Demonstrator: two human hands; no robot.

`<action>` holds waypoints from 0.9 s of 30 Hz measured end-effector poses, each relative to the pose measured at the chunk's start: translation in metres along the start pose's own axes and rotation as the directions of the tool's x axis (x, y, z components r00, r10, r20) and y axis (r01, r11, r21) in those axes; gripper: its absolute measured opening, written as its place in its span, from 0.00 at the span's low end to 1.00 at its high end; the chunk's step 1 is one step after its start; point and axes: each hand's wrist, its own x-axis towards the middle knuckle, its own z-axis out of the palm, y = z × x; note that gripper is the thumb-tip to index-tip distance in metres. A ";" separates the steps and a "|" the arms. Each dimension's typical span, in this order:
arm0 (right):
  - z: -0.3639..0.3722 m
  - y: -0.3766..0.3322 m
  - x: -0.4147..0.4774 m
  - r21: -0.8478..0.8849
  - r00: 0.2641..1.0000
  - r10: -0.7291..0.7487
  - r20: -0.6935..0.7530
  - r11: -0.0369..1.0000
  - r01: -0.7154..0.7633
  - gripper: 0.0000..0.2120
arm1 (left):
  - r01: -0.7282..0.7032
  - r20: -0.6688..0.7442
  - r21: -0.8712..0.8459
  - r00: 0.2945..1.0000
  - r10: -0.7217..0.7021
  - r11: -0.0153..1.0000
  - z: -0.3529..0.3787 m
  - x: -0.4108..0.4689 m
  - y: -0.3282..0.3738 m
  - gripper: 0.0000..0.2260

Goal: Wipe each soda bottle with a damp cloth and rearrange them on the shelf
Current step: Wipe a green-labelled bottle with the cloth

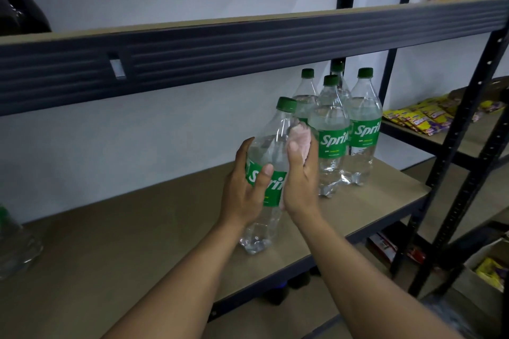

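**WIPE STEP: GRIP AND HANDLING OF BOTTLE IN HAND**

Fingers (246, 147) of the left hand (242, 192) are curling round the bottle (271, 143) at label (275, 187) height, w/ thumb lying across the front and the rest wrapping behind. The right hand (300, 181) is gripping a bunched pink cloth (300, 137) and pressing it against the bottle's shoulder, just below the green cap (286, 104).

The bottle is leaning, cap tipping up and to the right. Its base is sitting near the front of the shelf (137, 242); contact w/ the board cannot be confirmed.

Handling (est.):
- Liquid is reaching the shoulder, so the bottle is probably heavy for one hand.
- The clear plastic wall is likely thin and giving under a squeeze. It is not fragile.
- A damp wipe is probably leaving the plastic slick. The label band is the best hold, and the neck is the 2nd choice.
- Supporting the base on the shelf while wiping is advisable.

Four bottles (333, 129) are standing upright in a tight cluster just to the right, so setting down is calling for care.
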 end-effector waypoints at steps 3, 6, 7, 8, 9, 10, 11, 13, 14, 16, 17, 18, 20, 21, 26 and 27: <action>0.011 0.017 -0.022 -0.006 0.999 0.047 0.014 0.999 -0.047 0.27 | -0.034 -0.056 -0.058 0.998 0.031 0.998 -0.007 -0.002 0.000 0.32; 0.017 0.034 -0.042 -0.003 0.996 0.084 -0.005 0.996 -0.084 0.30 | -0.023 -0.097 -0.132 0.995 0.010 0.991 -0.013 -0.005 -0.002 0.36; 0.019 0.041 -0.048 0.006 0.996 0.092 -0.007 0.996 -0.092 0.31 | -0.021 -0.112 -0.150 0.994 0.004 0.988 -0.015 -0.006 -0.003 0.36; 0.021 0.047 -0.054 0.006 0.995 0.105 -0.005 0.995 -0.105 0.32 | -0.024 -0.129 -0.163 0.992 0.002 0.986 -0.017 -0.007 -0.003 0.35; 0.023 0.052 -0.060 0.000 0.994 0.113 0.004 0.994 -0.113 0.32 | -0.026 -0.144 -0.171 0.990 0.001 0.985 -0.019 -0.008 -0.004 0.33; 0.024 0.055 -0.065 -0.014 0.993 0.115 0.014 0.993 -0.115 0.31 | -0.025 -0.155 -0.182 0.988 -0.003 0.983 -0.020 -0.009 -0.005 0.32; 0.024 0.056 -0.069 -0.022 0.993 0.109 0.035 0.994 -0.108 0.30 | -0.022 -0.163 -0.191 0.987 -0.010 0.981 -0.022 -0.009 -0.006 0.32; 0.018 0.058 -0.070 -0.063 0.991 0.103 0.089 0.993 -0.098 0.24 | -0.019 -0.178 -0.197 0.984 -0.016 0.980 -0.024 -0.010 -0.008 0.33; 0.013 0.058 -0.066 -0.119 0.988 0.107 0.112 0.988 -0.093 0.23 | -0.016 -0.182 -0.193 0.983 -0.019 0.981 -0.025 -0.010 -0.009 0.34; 0.002 0.060 -0.052 -0.274 0.986 0.115 0.123 0.959 -0.078 0.26 | -0.011 -0.182 -0.193 0.983 -0.025 0.981 -0.025 -0.009 -0.010 0.36; -0.004 0.065 -0.042 -0.381 0.988 0.113 0.107 0.922 -0.064 0.28 | -0.007 -0.177 -0.200 0.984 -0.029 0.980 -0.026 -0.010 -0.010 0.36; -0.012 0.069 -0.032 -0.508 0.989 0.109 0.098 0.860 -0.045 0.30 | -0.006 -0.173 -0.212 0.984 -0.031 0.977 -0.026 -0.011 -0.012 0.36; -0.027 0.080 -0.013 -0.727 0.974 0.172 0.146 0.686 -0.012 0.30 | -0.002 -0.173 -0.231 0.984 -0.039 0.973 -0.027 -0.012 -0.015 0.36; -0.035 0.086 -0.007 -0.806 0.948 0.261 0.184 0.591 -0.007 0.29 | 0.001 -0.176 -0.233 0.983 -0.043 0.972 -0.027 -0.013 -0.016 0.37; -0.044 0.089 -0.012 -0.855 0.916 0.333 0.223 0.518 0.020 0.36 | 0.016 -0.175 -0.215 0.983 -0.055 0.976 -0.027 -0.015 -0.016 0.42; -0.040 0.085 -0.015 -0.744 0.941 0.246 0.231 0.668 0.008 0.39 | 0.012 -0.174 -0.209 0.984 -0.049 0.978 -0.027 -0.015 -0.015 0.42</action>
